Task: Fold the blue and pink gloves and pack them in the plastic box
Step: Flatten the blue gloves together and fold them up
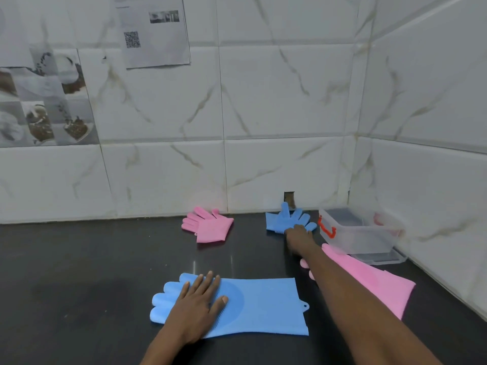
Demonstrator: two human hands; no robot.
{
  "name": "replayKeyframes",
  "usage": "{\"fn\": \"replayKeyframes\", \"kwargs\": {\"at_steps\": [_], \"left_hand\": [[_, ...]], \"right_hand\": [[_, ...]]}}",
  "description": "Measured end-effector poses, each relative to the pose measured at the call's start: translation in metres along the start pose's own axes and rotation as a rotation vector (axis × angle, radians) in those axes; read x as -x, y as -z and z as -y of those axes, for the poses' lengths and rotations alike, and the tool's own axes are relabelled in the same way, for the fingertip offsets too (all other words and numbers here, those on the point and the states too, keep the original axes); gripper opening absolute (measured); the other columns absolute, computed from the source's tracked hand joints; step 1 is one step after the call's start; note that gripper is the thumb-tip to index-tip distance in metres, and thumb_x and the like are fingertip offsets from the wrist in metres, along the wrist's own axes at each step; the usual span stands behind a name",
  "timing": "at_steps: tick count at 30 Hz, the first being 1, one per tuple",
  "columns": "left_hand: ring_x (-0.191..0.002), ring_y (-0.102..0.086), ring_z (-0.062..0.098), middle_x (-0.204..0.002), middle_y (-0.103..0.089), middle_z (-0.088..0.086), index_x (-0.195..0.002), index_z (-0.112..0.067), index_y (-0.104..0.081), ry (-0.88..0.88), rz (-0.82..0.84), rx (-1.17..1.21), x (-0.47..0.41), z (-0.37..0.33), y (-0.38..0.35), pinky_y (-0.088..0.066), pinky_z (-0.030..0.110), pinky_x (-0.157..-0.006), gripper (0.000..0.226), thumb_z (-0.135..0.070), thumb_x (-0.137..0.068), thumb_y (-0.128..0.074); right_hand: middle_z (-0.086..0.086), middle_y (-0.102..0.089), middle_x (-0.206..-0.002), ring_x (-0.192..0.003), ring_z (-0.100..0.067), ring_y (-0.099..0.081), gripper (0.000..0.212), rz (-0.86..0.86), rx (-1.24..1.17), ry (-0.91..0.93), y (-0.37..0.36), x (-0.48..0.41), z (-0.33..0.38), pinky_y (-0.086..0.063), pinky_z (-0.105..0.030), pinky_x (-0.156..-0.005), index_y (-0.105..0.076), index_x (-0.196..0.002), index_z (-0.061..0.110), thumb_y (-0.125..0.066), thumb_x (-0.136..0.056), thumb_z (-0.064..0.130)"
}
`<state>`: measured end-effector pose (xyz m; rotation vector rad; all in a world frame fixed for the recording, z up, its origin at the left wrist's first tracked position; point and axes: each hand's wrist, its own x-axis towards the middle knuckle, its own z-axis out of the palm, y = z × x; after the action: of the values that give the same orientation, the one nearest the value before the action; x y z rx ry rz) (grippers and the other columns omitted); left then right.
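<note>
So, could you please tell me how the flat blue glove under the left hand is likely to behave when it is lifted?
The flat blue glove lies limp on the counter, so it would probably droop. It looks thin, so likely light. Its bristled palm may grip rather than slide.

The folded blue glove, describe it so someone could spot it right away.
Follow the dark counter to the back wall, just left of the clear plastic box. The folded blue glove lies there under the right hand. Unlike the flat blue glove in front, it is doubled over.
</note>
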<state>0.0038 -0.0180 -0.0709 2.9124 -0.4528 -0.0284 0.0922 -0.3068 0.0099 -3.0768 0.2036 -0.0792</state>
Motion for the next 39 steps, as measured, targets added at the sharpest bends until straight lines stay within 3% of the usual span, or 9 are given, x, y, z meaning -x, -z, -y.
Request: {"fn": "replayKeyframes", "kwargs": {"at_steps": [10, 17, 20, 23, 26, 30, 34, 37, 39], "left_hand": [[-0.151, 0.008, 0.009, -0.164, 0.003, -0.01, -0.157, -0.029, -0.007, -0.002, 0.068, 0.114, -0.001, -0.002, 0.011, 0.008, 0.036, -0.122, 0.058, -0.049, -0.104, -0.021], [-0.151, -0.002, 0.008, -0.163, -0.015, -0.011, -0.155, -0.027, -0.021, 0.056, 0.072, 0.417, 0.011, -0.01, 0.031, 0.005, 0.036, -0.123, 0.055, -0.048, -0.105, -0.018], [-0.141, -0.034, 0.013, -0.139, -0.044, -0.017, -0.137, -0.025, -0.055, 0.163, -0.089, 0.648, 0.019, -0.017, 0.046, -0.02, 0.032, -0.116, 0.052, -0.053, -0.102, -0.03], [-0.097, -0.068, 0.021, -0.099, -0.074, 0.0, -0.094, -0.013, -0.07, 0.206, -0.349, 1.02, 0.017, -0.03, 0.052, -0.049, 0.03, -0.084, 0.057, -0.063, -0.091, -0.044], [-0.095, -0.07, 0.046, -0.108, -0.069, 0.032, -0.115, 0.003, -0.058, 0.258, 0.073, 1.889, 0.007, -0.045, 0.042, -0.061, 0.048, -0.075, 0.078, -0.069, -0.09, -0.044], [-0.111, -0.059, 0.05, -0.125, -0.059, 0.033, -0.14, 0.001, -0.042, 0.305, 0.374, 2.286, 0.002, -0.051, 0.028, -0.048, 0.068, -0.086, 0.058, -0.041, -0.101, -0.044], [-0.112, -0.06, 0.047, -0.125, -0.06, 0.032, -0.14, 0.006, -0.04, 0.31, 0.287, 2.273, 0.007, -0.055, 0.029, -0.052, 0.065, -0.081, 0.049, 0.005, -0.091, -0.041], [-0.115, -0.061, 0.045, -0.13, -0.058, 0.031, -0.138, 0.006, -0.042, 0.16, 0.287, 2.357, 0.017, -0.055, 0.028, -0.053, 0.062, -0.088, 0.052, 0.004, -0.086, -0.05], [-0.121, -0.059, 0.042, -0.136, -0.055, 0.028, -0.139, 0.005, -0.042, 0.031, 0.283, 2.394, 0.02, -0.056, 0.032, -0.049, 0.059, -0.097, 0.05, 0.003, -0.089, -0.051]], "right_hand": [[-0.015, -0.042, -0.144, -0.127, -0.03, -0.047, 0.053, 0.02, -0.136, 0.055, -0.004, 0.001, 0.033, -0.044, -0.04, -0.104, -0.039, -0.144, 0.008, -0.052, -0.093, 0.006], [-0.01, -0.063, -0.121, -0.111, -0.026, -0.057, 0.033, -0.108, -0.274, 0.294, -0.021, 0.05, 0.043, -0.047, -0.03, -0.088, -0.068, -0.118, 0.018, -0.056, -0.09, 0.005], [-0.009, -0.068, -0.111, -0.1, -0.025, -0.063, 0.025, -0.203, -0.468, 0.266, -0.012, 0.066, 0.044, -0.05, -0.033, -0.084, -0.072, -0.102, 0.015, -0.059, -0.085, 0.0], [-0.006, -0.07, -0.096, -0.085, -0.025, -0.065, 0.023, -0.364, -0.588, 0.323, 0.0, 0.089, 0.048, -0.052, -0.037, -0.072, -0.064, -0.089, 0.016, -0.06, -0.081, -0.005], [-0.004, -0.067, -0.09, -0.079, -0.028, -0.063, 0.026, -0.377, -0.519, 0.474, -0.008, 0.13, 0.053, -0.052, -0.04, -0.07, -0.049, -0.092, 0.021, -0.058, -0.081, 0.0], [0.007, -0.065, -0.113, -0.1, -0.017, -0.06, 0.029, -0.084, -0.403, 0.564, -0.033, 0.167, 0.041, -0.049, -0.033, -0.088, -0.05, -0.108, 0.029, -0.055, -0.086, 0.011], [0.012, -0.064, -0.12, -0.11, -0.01, -0.061, 0.034, -0.127, -0.743, 0.442, -0.036, 0.176, 0.025, -0.041, -0.009, -0.09, -0.06, -0.112, 0.023, -0.057, -0.083, 0.006], [0.001, -0.063, -0.124, -0.113, -0.016, -0.06, 0.033, -0.33, -0.968, 0.122, -0.032, 0.169, 0.025, -0.044, -0.024, -0.095, -0.059, -0.123, 0.012, -0.061, -0.09, 0.013], [0.0, -0.06, -0.125, -0.112, -0.013, -0.057, 0.046, -0.217, -1.202, -0.031, -0.026, 0.165, 0.028, -0.044, -0.027, -0.093, -0.053, -0.132, 0.008, -0.064, -0.092, 0.028]]}}
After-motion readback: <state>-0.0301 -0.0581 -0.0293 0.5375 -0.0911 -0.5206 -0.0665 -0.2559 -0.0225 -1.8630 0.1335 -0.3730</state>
